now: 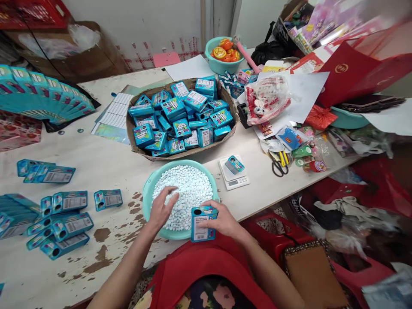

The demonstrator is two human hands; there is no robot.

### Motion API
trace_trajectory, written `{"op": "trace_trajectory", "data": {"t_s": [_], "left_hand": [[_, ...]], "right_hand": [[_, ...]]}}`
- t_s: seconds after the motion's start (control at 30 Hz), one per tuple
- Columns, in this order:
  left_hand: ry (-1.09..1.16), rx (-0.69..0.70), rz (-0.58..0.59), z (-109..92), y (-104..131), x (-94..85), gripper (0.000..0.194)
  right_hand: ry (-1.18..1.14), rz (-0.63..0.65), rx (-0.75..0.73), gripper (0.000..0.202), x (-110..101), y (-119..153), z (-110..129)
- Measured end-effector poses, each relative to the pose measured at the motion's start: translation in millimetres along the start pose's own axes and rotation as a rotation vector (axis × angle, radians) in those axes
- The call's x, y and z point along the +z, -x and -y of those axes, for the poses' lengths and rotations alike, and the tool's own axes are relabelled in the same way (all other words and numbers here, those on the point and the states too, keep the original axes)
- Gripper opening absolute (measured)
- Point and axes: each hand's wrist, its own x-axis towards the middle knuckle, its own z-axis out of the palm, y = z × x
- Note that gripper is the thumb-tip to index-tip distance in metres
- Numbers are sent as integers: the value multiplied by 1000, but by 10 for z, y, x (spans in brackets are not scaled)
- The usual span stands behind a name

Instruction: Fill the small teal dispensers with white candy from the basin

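My right hand (222, 219) grips a small blue candy box (200, 231) upright at the basin's right front rim. A dark round hole shows at the top of this box, and its white label faces me. Over the left part of the turquoise basin (147, 206) is my left hand (162, 209), its fingers curved with a gap between thumb and forefinger. I see nothing held in it; its fingertips are close to the small white candies (189, 182) that fill the basin. Whether they touch the candies I cannot tell.
Behind the basin, a cardboard tray (236, 122) holds many blue boxes. A digital scale (236, 183) on the right carries one blue box (235, 164). More boxes (66, 199) lie in groups on the left. Scissors (279, 167) and packets lie farther right.
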Motion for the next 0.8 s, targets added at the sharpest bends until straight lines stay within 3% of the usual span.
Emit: {"op": "trace_trajectory", "data": {"t_s": [0.07,0.13,0.23,0.33,0.43,0.57,0.63,0.8], "left_hand": [[-179,-79,-167,300,-64,203,37],[-314,-117,-186,459,-174,401,42],[-358,-161,-126,410,-358,632,43],[-277,-240,-50,242,-512,733,41],[-79,-335,-27,183,-604,714,30],[603,-465,-23,239,-620,600,26],[837,-502,-25,227,-591,523,26],[1163,-517,18,-95,-450,268,23]], "right_hand": [[-87,-98,36,58,-27,92,-70],[-138,-168,49,59,-56,175,-108],[-155,-238,51,51,-72,241,-119],[-133,-316,27,45,-54,230,-106],[-69,-366,-8,44,-22,181,-70],[71,-433,-81,43,26,105,8],[190,-460,-135,41,54,62,42],[663,-540,-318,32,195,-86,104]]}}
